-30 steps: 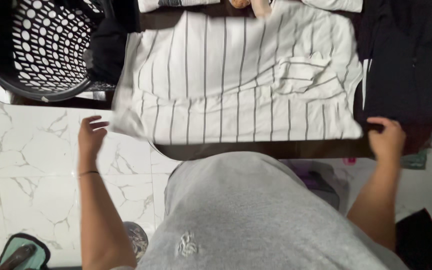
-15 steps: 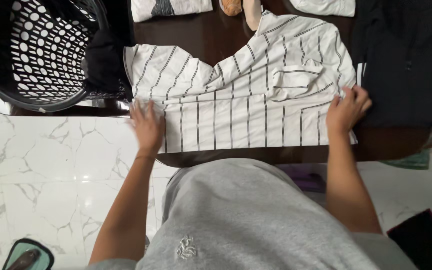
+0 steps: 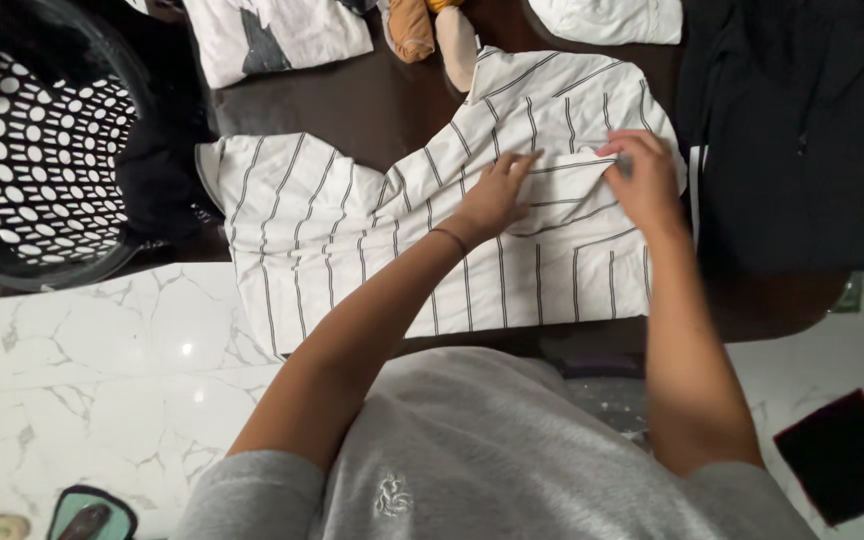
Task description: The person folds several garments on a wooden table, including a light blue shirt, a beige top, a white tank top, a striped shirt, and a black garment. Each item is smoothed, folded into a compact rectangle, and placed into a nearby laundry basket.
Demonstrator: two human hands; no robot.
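Head view shows the white striped shirt (image 3: 422,230) spread on the dark table (image 3: 392,95), its left edge hanging over. Left hand (image 3: 492,198) presses flat, fingers extended, beside the chest pocket; right hand (image 3: 642,175) pinches the cloth near the right edge (grip partly blurred). Smoothing outward from the pocket would flatten creases best. Half a second earlier both hands sat at the shirt's lower corners.

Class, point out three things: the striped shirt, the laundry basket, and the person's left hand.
striped shirt (image 3: 322,230), head view, on its flat left part.
laundry basket (image 3: 37,160), head view, on its perforated wall.
left hand (image 3: 495,195), head view, on its back.
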